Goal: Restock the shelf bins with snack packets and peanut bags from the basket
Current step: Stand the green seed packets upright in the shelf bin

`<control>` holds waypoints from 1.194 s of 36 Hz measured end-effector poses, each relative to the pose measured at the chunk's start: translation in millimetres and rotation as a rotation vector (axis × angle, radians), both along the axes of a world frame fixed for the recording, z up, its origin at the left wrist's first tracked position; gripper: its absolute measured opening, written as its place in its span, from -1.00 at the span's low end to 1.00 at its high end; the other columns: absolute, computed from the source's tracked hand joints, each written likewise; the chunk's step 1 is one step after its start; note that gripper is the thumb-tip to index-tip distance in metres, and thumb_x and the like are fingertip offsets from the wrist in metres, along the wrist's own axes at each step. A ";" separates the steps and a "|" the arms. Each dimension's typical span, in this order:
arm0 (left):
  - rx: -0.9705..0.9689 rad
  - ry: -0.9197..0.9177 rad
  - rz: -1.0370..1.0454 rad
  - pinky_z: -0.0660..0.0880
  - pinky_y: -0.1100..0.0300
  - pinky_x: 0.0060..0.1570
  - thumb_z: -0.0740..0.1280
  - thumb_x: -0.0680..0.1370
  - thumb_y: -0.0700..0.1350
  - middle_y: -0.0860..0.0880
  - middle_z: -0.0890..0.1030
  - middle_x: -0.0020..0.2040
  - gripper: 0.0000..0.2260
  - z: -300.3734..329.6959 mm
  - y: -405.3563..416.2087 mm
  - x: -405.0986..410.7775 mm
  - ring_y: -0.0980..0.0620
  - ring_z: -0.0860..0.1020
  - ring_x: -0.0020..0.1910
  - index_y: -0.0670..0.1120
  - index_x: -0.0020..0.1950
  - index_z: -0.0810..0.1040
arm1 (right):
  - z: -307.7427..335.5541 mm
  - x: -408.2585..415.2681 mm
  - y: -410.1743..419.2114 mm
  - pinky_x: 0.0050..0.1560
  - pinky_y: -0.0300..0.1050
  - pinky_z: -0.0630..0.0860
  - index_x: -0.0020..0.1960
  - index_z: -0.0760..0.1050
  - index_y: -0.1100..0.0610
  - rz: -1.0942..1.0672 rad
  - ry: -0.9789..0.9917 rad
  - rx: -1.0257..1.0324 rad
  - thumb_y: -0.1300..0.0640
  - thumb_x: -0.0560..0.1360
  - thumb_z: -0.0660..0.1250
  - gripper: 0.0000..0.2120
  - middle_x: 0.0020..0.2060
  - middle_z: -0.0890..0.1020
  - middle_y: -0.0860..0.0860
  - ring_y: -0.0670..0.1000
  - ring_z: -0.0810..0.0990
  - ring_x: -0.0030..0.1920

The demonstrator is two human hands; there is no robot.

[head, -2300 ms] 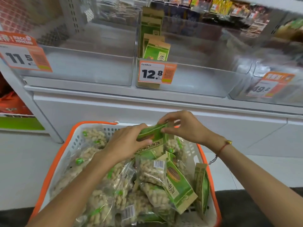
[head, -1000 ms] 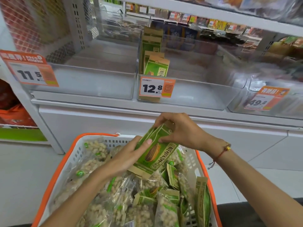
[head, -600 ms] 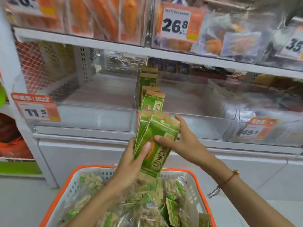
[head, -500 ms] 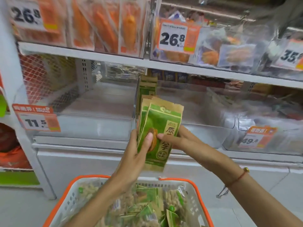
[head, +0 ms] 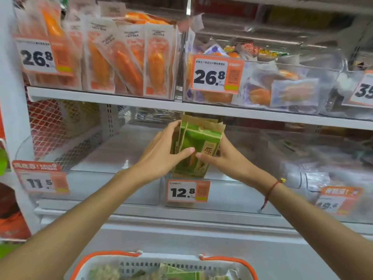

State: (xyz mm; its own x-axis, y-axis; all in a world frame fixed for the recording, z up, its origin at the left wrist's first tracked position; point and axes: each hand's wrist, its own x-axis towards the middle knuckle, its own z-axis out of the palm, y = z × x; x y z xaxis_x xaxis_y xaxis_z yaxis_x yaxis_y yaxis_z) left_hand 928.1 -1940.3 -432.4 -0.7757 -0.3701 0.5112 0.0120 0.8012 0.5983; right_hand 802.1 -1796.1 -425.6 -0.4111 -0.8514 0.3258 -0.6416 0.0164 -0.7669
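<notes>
While upright, snack packets [head: 198, 147] between both hands [head: 193, 156]

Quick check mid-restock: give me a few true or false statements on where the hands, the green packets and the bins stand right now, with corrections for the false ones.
1. Both hands, left hand and right hand, hold the green packets. True.
2. The packets are at the bin tagged 12.8. True.
3. The bin tagged 11.5 is packed with green packets. False: no packets show in it.
4. The right wrist is bare. False: it wears a red string bracelet.
5. The packets lie flat. False: they stand upright.
6. The basket sits below the hands, goods inside. True.
</notes>
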 end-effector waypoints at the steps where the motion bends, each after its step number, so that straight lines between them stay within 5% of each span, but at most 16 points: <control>1: -0.021 -0.034 0.032 0.31 0.00 0.32 0.32 0.50 0.16 0.05 0.37 0.40 -0.34 -2.5 -2.9 -1.3 0.06 0.29 0.39 0.14 0.50 0.06 | -4.5 -3.2 -4.0 0.27 -0.15 0.47 0.44 0.16 -0.03 0.018 -0.049 0.044 0.14 0.53 0.34 -0.44 0.34 0.37 -0.02 -0.09 0.47 0.27; 4: -0.094 -0.121 0.106 0.32 -0.01 0.28 0.32 0.49 0.18 0.01 0.42 0.35 -0.39 -7.5 -10.9 -2.9 0.02 0.30 0.37 0.15 0.47 0.13 | -15.0 -9.1 -16.7 0.35 0.03 0.39 0.42 0.20 -0.06 0.044 -0.163 0.204 0.13 0.57 0.26 -0.54 0.40 0.23 0.00 0.01 0.40 0.34; 7: -0.226 -0.166 0.187 0.26 0.10 0.26 0.37 0.46 0.16 0.05 0.42 0.32 -0.47 -12.1 -19.2 -2.7 0.07 0.25 0.34 0.03 0.36 0.34 | -17.8 -7.2 -25.1 0.37 -0.02 0.33 0.22 0.28 -0.19 0.079 -0.141 0.419 0.11 0.63 0.14 -0.75 0.40 0.31 0.00 0.02 0.37 0.34; 11: -0.312 -0.206 0.201 0.23 0.08 0.28 0.38 0.46 0.15 0.06 0.40 0.35 -0.41 -18.4 -23.0 -3.8 0.06 0.26 0.35 0.03 0.43 0.29 | -10.2 -8.8 -28.4 -0.08 -0.27 0.45 0.37 0.32 0.02 0.008 -0.055 0.547 0.10 0.64 0.10 -0.70 0.19 0.48 -0.04 -0.05 0.46 0.10; 13: -0.310 -0.204 0.203 0.24 0.05 0.30 0.36 0.47 0.17 0.09 0.40 0.37 -0.32 -18.8 -22.4 -5.5 0.05 0.26 0.37 0.04 0.50 0.18 | -4.8 -12.8 -30.3 -0.11 -0.27 0.50 0.31 0.40 0.10 -0.040 -0.088 0.593 0.08 0.62 0.16 -0.72 0.14 0.56 0.02 -0.06 0.52 -0.03; 19: -0.382 -0.213 0.281 0.26 0.12 0.21 0.29 0.51 0.20 0.07 0.39 0.34 -0.50 -16.4 -22.5 -13.9 0.05 0.27 0.32 0.02 0.38 0.38 | -2.5 -14.0 -43.9 -0.07 -0.22 0.60 0.16 0.48 0.19 -0.126 -0.205 0.539 0.23 0.52 0.34 -0.78 0.06 0.62 0.06 -0.02 0.62 -0.03; 29: -0.356 -0.239 0.324 0.34 0.10 0.19 0.28 0.56 0.01 0.06 0.41 0.37 -0.58 -10.2 -18.3 -4.6 0.03 0.31 0.34 0.01 0.41 0.35 | -3.1 -3.7 -49.7 -0.05 -0.17 0.60 0.11 0.49 0.17 -0.228 -0.183 0.514 0.23 0.53 0.33 -0.83 0.15 0.61 0.14 0.08 0.63 0.08; 32: -0.316 -0.194 0.323 0.34 0.09 0.20 0.24 0.58 -0.06 0.07 0.41 0.37 -0.63 -4.8 -11.9 5.6 0.05 0.30 0.35 0.02 0.39 0.37 | 4.9 4.9 -38.1 -0.03 -0.16 0.57 0.14 0.47 0.15 -0.256 -0.037 0.491 0.18 0.53 0.32 -0.81 0.17 0.59 0.12 0.04 0.59 0.03; 36: -0.250 -0.096 0.294 0.34 0.20 0.06 0.21 0.60 -0.10 0.15 0.43 0.32 -0.69 -3.0 5.2 28.5 0.13 0.34 0.29 0.06 0.34 0.41 | 4.3 22.2 -5.2 0.15 -0.04 0.50 0.39 0.30 0.12 -0.407 0.266 0.257 0.06 0.49 0.37 -0.48 0.27 0.48 0.05 0.03 0.52 0.17; 39: -0.208 -0.053 0.240 0.34 0.23 -0.02 0.23 0.59 -0.07 0.21 0.47 0.25 -0.73 -9.8 23.9 51.7 0.16 0.41 0.21 0.11 0.29 0.44 | -2.6 44.9 24.7 0.06 -0.06 0.54 0.27 0.42 0.04 -0.363 0.343 0.128 0.09 0.50 0.35 -0.65 0.09 0.53 -0.07 -0.09 0.54 0.00; 43: -0.175 -0.085 0.195 0.34 0.22 -0.08 0.24 0.58 0.01 0.33 0.45 0.06 -0.78 -29.5 50.3 80.3 0.22 0.43 0.07 0.20 0.22 0.45 | -27.1 71.3 58.4 -0.08 -0.12 0.56 0.05 0.52 -0.05 -0.240 0.387 0.201 0.10 0.50 0.34 -0.86 -0.05 0.58 -0.17 -0.14 0.57 -0.11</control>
